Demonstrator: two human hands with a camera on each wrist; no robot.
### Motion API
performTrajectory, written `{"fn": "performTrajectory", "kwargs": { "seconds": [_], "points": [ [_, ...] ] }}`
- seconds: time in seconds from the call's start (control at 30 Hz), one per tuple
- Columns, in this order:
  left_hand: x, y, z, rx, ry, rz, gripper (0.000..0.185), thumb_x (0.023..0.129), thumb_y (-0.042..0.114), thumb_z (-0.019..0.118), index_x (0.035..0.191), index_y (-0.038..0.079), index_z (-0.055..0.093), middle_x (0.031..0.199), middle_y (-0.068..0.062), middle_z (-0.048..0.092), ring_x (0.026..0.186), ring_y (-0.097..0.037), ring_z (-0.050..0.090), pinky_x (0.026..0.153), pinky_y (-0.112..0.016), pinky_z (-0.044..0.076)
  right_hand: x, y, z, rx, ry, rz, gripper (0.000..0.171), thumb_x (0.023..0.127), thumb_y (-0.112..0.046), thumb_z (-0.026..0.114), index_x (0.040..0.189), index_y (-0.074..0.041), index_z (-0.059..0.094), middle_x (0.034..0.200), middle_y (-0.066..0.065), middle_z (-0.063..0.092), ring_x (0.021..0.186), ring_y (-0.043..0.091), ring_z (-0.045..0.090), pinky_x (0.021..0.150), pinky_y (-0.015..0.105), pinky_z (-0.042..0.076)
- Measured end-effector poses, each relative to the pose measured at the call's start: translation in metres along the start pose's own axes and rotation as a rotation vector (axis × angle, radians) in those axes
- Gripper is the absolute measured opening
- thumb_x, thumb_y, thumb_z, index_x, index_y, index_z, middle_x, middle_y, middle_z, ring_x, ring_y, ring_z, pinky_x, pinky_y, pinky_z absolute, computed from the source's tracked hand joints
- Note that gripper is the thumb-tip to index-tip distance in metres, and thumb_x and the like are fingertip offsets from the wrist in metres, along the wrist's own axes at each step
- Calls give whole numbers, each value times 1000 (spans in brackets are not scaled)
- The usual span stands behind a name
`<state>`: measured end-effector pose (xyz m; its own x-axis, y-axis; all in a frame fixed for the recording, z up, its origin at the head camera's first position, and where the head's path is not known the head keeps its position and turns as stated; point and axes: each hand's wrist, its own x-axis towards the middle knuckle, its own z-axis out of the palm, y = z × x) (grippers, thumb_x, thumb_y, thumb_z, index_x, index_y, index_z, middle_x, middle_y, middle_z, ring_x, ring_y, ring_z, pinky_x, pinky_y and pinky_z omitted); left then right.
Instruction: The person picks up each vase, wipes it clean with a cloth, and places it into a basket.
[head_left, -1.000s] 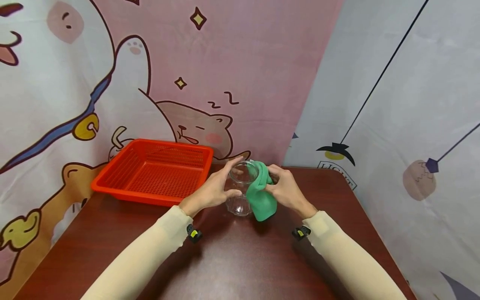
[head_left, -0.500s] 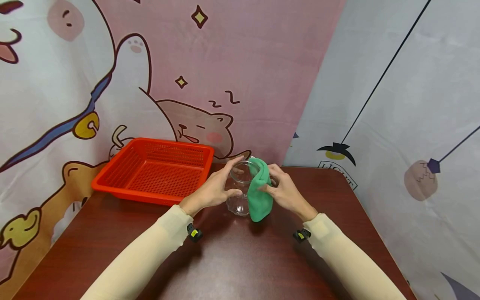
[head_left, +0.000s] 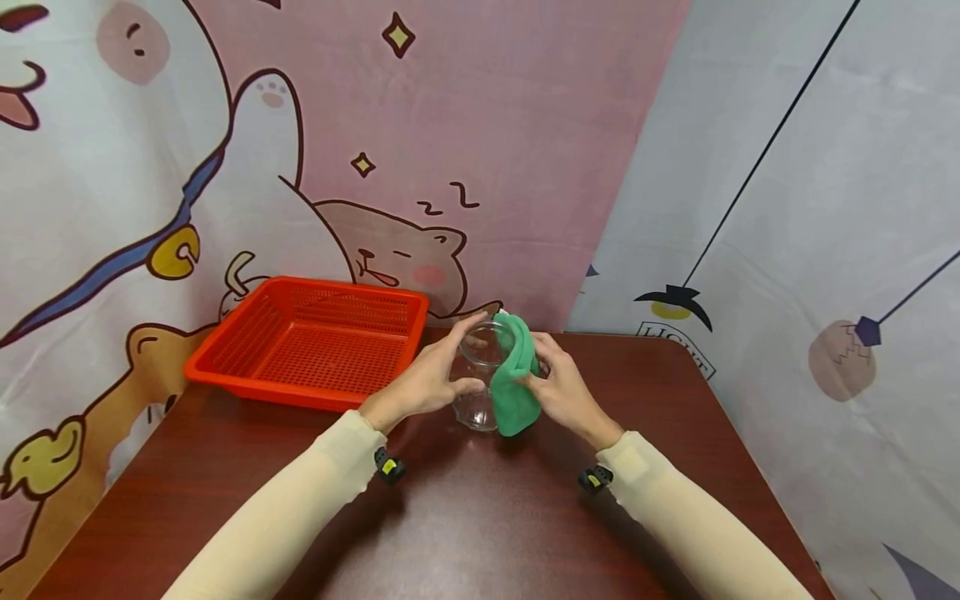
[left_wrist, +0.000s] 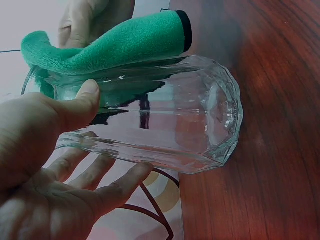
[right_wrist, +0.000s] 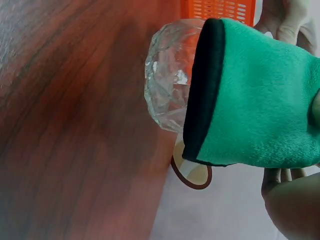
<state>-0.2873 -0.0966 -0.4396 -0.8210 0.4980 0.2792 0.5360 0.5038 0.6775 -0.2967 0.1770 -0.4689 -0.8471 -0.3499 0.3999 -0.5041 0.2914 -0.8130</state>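
A clear glass jar [head_left: 476, 408] with a faceted base stands upright on the table, its round mouth facing up. My left hand [head_left: 427, 375] grips it from the left, thumb in front and fingers round the far side, as the left wrist view also shows along the glass [left_wrist: 185, 120]. On the jar's right side lies a green cloth [head_left: 516, 400] with a dark edge band, draped up to the rim. My right hand [head_left: 558, 383] pinches this cloth against the jar, thumb in front. In the right wrist view the cloth [right_wrist: 260, 100] hides much of the jar and most of that hand.
A red plastic basket [head_left: 303, 392] with perforated walls sits at the back left of the brown table [head_left: 480, 517]. Behind the table hangs a printed cloth backdrop [head_left: 510, 150], with another pale one [head_left: 787, 250] along the right side.
My right hand has shifted slightly left with the cloth, whose hanging end has swung in against the jar. The left hand and jar stay in place.
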Motion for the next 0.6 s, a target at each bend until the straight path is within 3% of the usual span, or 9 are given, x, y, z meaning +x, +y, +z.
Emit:
{"fn": "performTrajectory", "kwargs": {
  "seconds": [0.13, 0.37, 0.6],
  "points": [
    [0, -1, 1, -9, -4, -7, 115, 99, 10, 95, 185, 32, 23, 158, -13, 73, 157, -37, 64, 133, -60, 50, 1, 2, 1, -69, 23, -2, 45, 103, -1, 86, 148, -5, 78, 152, 16, 71, 142, 34, 70, 107, 18, 58],
    [1, -3, 2, -16, 3, 9, 115, 98, 9, 95, 185, 31, 23, 158, -15, 73, 155, -37, 66, 132, -60, 50, 3, 4, -5, -198, -25, -2, 27, 105, -1, 85, 131, -7, 86, 144, 10, 75, 134, 30, 74, 108, 38, 63],
    [1, -3, 1, -10, 1, 12, 115, 99, 11, 95, 186, 31, 22, 159, -14, 73, 156, -37, 65, 133, -60, 50, 4, 8, -9, -359, -127, -16, 29, 100, 2, 87, 128, -7, 87, 138, 12, 76, 127, 32, 77, 107, 48, 64]
  ]
}}
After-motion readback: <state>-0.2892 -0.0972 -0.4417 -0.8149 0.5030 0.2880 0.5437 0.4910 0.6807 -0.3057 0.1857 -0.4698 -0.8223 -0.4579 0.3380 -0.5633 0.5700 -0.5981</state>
